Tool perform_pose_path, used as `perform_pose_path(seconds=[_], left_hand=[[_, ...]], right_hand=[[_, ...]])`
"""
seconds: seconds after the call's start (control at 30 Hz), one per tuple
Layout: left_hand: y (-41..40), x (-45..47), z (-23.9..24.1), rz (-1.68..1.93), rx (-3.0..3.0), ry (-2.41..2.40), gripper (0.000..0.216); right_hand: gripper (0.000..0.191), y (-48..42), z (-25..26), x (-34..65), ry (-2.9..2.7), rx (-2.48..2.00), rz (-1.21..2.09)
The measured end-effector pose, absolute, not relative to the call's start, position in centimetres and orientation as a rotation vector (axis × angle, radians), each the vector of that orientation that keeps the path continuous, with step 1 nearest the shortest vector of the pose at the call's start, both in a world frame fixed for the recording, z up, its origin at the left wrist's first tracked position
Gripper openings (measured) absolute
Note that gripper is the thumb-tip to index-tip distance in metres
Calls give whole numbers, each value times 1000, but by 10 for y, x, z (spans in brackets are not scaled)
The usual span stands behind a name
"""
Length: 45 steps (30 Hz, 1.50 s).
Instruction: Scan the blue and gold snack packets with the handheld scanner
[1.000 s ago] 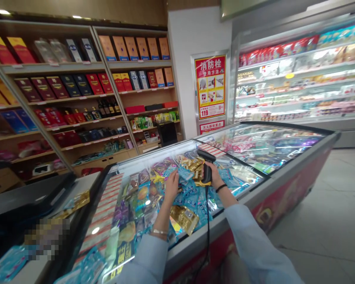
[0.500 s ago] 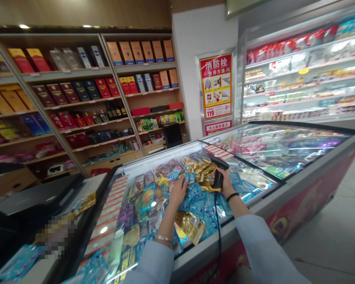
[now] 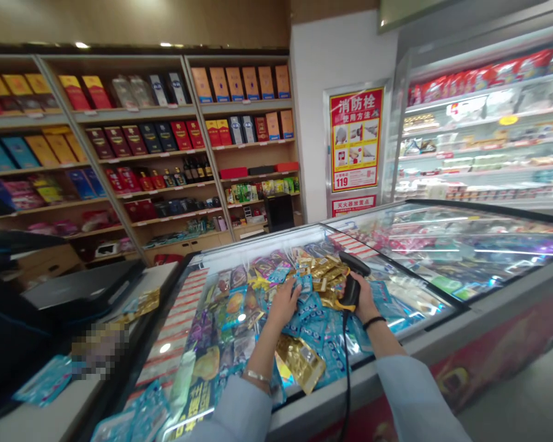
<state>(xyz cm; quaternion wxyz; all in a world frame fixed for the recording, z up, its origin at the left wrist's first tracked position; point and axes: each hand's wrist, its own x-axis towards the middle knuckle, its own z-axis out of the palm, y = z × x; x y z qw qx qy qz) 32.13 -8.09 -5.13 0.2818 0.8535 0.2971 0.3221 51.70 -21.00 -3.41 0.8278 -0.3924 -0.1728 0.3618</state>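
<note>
My right hand (image 3: 365,298) is wrapped round the handle of a black barcode scanner (image 3: 351,288), its cord hanging down over the freezer's front edge. The scanner's head is over the right side of a pile of gold packets (image 3: 323,267). My left hand (image 3: 284,301) lies over the pile's left side with fingers stretched out, touching a small blue packet (image 3: 306,282). Whether it grips that packet is hard to see. More blue packets (image 3: 314,319) spread between my forearms, and a larger gold packet (image 3: 301,362) lies closer to me. All rest on the freezer's glass top.
The chest freezer (image 3: 447,341) runs off to the right. At left, a counter (image 3: 69,408) carries a blue packet (image 3: 43,380) and a gold packet (image 3: 147,302). Shelves of boxes (image 3: 142,110) line the back wall; a lit display fridge (image 3: 479,135) stands right.
The view has swung slightly left, so the scene sits further right. My right hand still holds the scanner, and my left hand stays by the same blue packet.
</note>
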Motion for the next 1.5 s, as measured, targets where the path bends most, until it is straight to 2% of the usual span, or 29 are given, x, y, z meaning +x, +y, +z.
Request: perform_pose_path(seconds=[0.2,0.37,0.47,0.63,0.87,1.3,1.5], left_hand=[[-79,288,-4,1073,2178,792,54],[-74,219,51,1238,2245,797,52],[-68,172,63,1304,2260,867,49],[-49,100,43,1331,2262,1023,41],[-11,34,9,1209,2281,1360,32],[-2,39,-22,979,2395,1682,31],[3,24,-29,917,2403,2079,30]], right_hand=[[33,-224,-20,500,-558,-741,712],[27,-221,13,457,-750,-678,803],[27,-207,33,421,-860,-633,860],[29,-173,37,361,-932,-580,1000],[35,-123,3,293,-870,-743,1193],[34,-105,-28,269,-877,-789,1362],[37,-110,-31,266,-835,-840,1391]])
